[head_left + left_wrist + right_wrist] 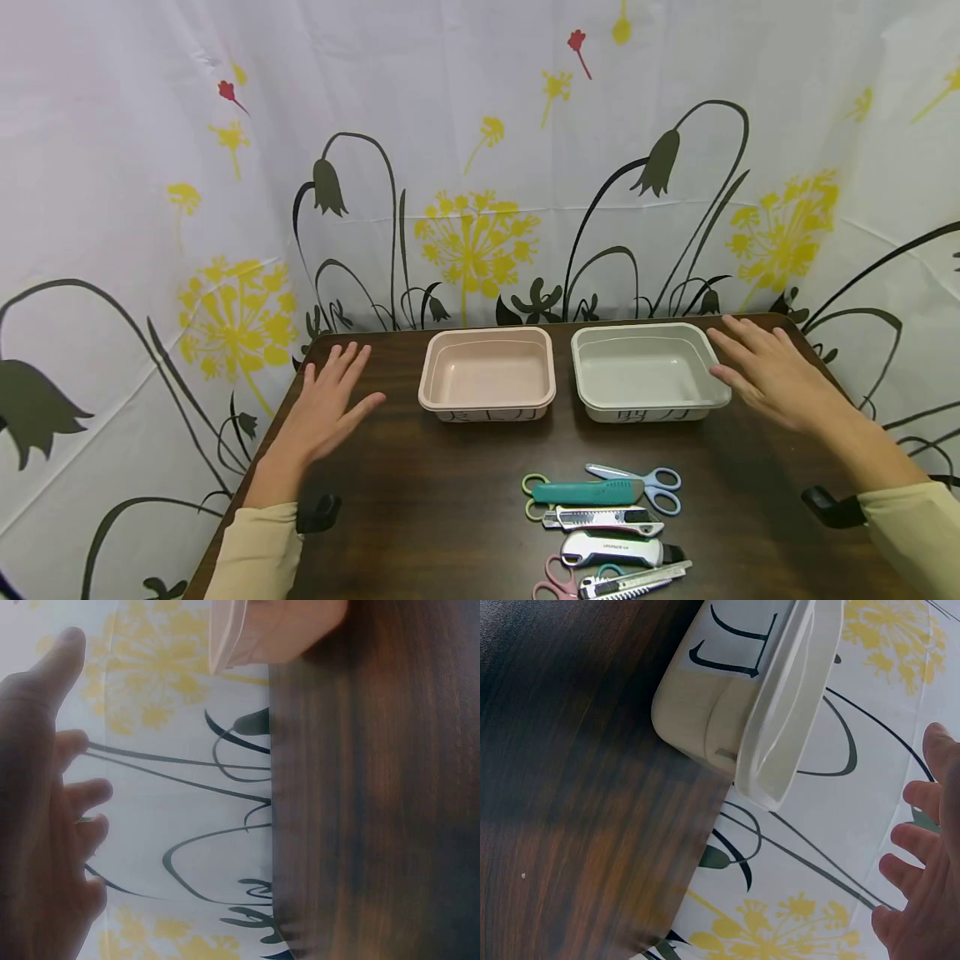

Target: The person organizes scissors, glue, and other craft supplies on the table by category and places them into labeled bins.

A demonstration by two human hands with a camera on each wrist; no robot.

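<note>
My left hand hovers over the left part of the table with its fingers spread and nothing in it. To its right stands a pink plastic bin, apart from the hand. My right hand, also spread and holding nothing, is at the right side of a pale grey-green bin; its fingertips overlap the rim in the head view. Nearer me lie a teal cutter, blue-handled scissors, green-handled scissors, a slim utility knife, a white cutter, another utility knife and pink-handled scissors.
The dark wooden table ends at a white curtain printed with flowers. Both bins stand side by side near the back edge, with handwritten labels on their fronts. Teal handle loops show beside the lower utility knife.
</note>
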